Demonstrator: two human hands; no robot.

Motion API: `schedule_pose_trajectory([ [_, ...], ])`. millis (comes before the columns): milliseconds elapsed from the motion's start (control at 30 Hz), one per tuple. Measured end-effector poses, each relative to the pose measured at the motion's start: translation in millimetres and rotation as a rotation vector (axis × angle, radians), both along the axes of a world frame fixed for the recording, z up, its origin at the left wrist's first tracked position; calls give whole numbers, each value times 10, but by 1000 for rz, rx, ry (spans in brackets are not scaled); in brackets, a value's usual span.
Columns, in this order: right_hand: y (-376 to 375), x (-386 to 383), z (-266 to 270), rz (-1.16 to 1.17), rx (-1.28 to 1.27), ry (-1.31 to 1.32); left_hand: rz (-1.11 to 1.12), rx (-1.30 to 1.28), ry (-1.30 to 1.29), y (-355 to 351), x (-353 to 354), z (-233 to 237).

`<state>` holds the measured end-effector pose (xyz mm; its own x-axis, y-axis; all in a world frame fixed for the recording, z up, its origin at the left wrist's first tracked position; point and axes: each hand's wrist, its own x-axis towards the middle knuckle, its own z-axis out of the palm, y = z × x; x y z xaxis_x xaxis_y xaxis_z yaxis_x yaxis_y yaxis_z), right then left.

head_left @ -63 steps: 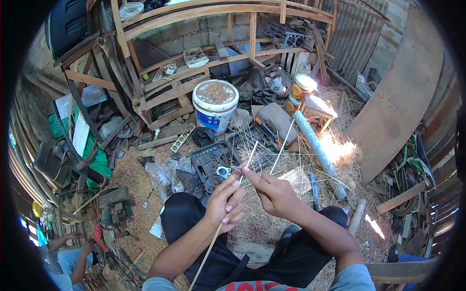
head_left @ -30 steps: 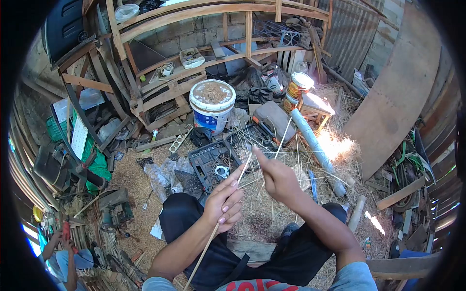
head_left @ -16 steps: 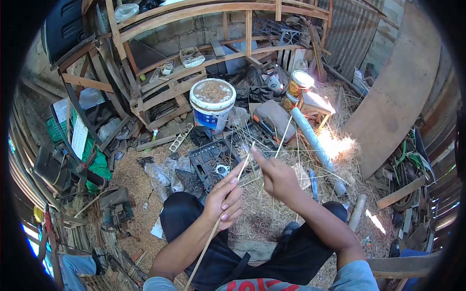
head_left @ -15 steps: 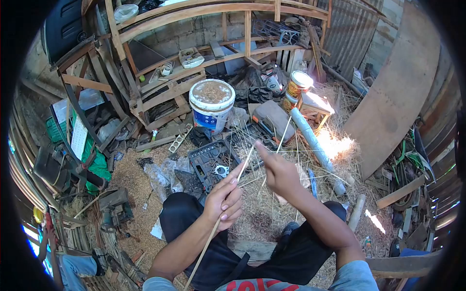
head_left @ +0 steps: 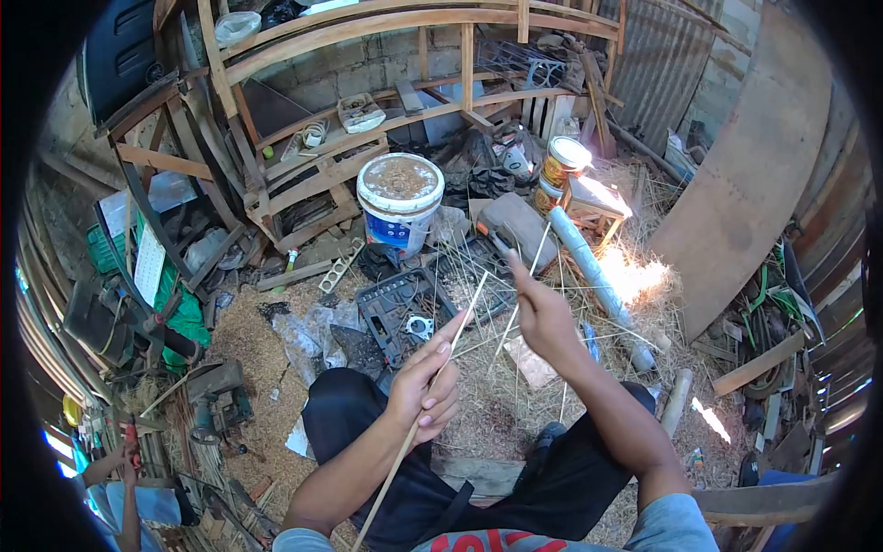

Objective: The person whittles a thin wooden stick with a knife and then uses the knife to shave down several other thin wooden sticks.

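My left hand (head_left: pixel 425 386) is closed around a long, thin pale stick (head_left: pixel 387 480), which looks like split bamboo. The stick slants from the bottom edge up past my fingers to a tip above the index finger. Apart from that tip, on its right, my right hand (head_left: pixel 544 317) has curled fingers and a raised index finger. A narrow grey blade (head_left: pixel 502 247) shows by that fingertip, apparently a knife; its handle is hidden in my palm. Several similar thin sticks (head_left: pixel 521 293) stand and lie across the straw just beyond my hands.
A white bucket (head_left: pixel 400 195) stands ahead, behind an open tool case (head_left: pixel 405 313). A grey pipe (head_left: pixel 602 285) leans right of centre near a small wooden stool (head_left: pixel 600 198). Straw and shavings cover the floor. At lower left another person's hands (head_left: pixel 127 460) hold something red.
My right hand has moved right and slightly up, away from the stick's tip. My left hand and the stick stay nearly still. The other person's hands have shifted at lower left.
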<state>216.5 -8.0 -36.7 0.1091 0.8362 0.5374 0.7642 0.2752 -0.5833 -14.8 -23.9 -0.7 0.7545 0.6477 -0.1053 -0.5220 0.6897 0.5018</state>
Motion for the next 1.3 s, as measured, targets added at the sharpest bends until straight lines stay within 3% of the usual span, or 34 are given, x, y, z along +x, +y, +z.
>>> schedule_pose_trajectory([
  [133, -95, -60, 84, 220, 166, -97, 27, -7, -17, 32, 6, -18],
  [167, -206, -158, 103, 279, 102, -193, 34, -14, 1, 45, 0, -23],
  [267, -338, -307, 107, 246, -22, -367, 14, -68, -10, 32, 2, -15],
  [300, -267, -272, 44, 109, -18, -353, -4, -85, -53, 37, 2, -23],
  [400, 62, 102, 0, 15, 86, 27, -49, -98, -171, 34, -1, -65],
  [500, 20, 213, 78, 10, -109, 321, -46, -122, -215, 66, -1, -70],
  [633, -64, 69, 148, 45, -123, 522, -43, -148, -226, 143, 9, -115],
  [733, -2, 4, 38, -21, 50, 665, -54, -155, -230, 193, 29, -180],
  [767, 19, -15, 17, -44, 100, 623, -59, -154, -235, 211, 35, -195],
  [867, 62, 203, -86, -14, -192, 447, -37, -118, -179, 236, 54, -172],
  [1000, -23, 74, 75, 45, 83, 183, 7, -85, -29, 227, 94, -129],
  [1033, -108, 7, 174, 117, 10, 217, 11, -78, -11, 220, 99, -115],
  [1167, -258, -207, 183, 370, 109, -29, 21, -65, -26, 209, 98, -127],
  [1300, -354, -312, 57, 382, -6, -237, 22, -22, -7, 181, 93, -129],
])
